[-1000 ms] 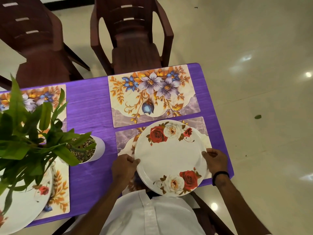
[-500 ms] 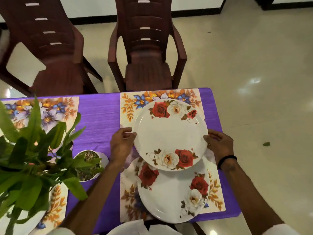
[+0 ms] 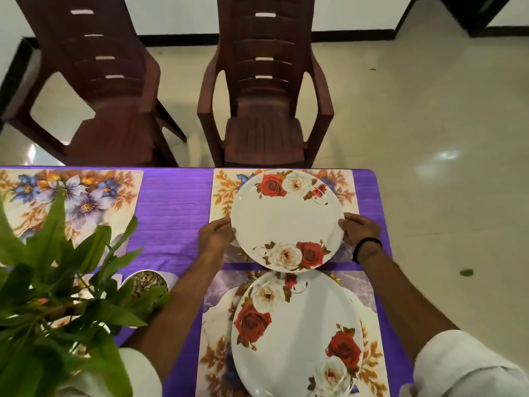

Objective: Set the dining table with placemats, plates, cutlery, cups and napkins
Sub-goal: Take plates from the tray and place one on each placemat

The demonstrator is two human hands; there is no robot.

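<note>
Squarely over the far placemat (image 3: 343, 184), a white rose-printed plate (image 3: 287, 220) is held by both hands at its opposite rims; whether it already rests on the mat or is just above it cannot be told. The left hand (image 3: 216, 237) is curled around the plate's left edge, and the right hand (image 3: 359, 229), with a black band (image 3: 366, 247) at its wrist, grips the right edge, fingers folded over the rim. The mat under this plate lies at the far edge of the purple-covered table (image 3: 171, 213), directly in front of a dark brown plastic chair (image 3: 264, 110). Nearer the person, a second plate (image 3: 297, 336) of the same rose pattern lies on the near placemat (image 3: 217, 313), its far rim just beside the near rim of the held plate. A third floral placemat (image 3: 71, 196) is seen at the far left of the table, in front of another brown chair (image 3: 108, 104). A leafy green plant (image 3: 57, 296) in a white pot (image 3: 148, 282) filled with pebbles stands left of the arms, and white sleeves (image 3: 463, 365) show at the bottom.
</note>
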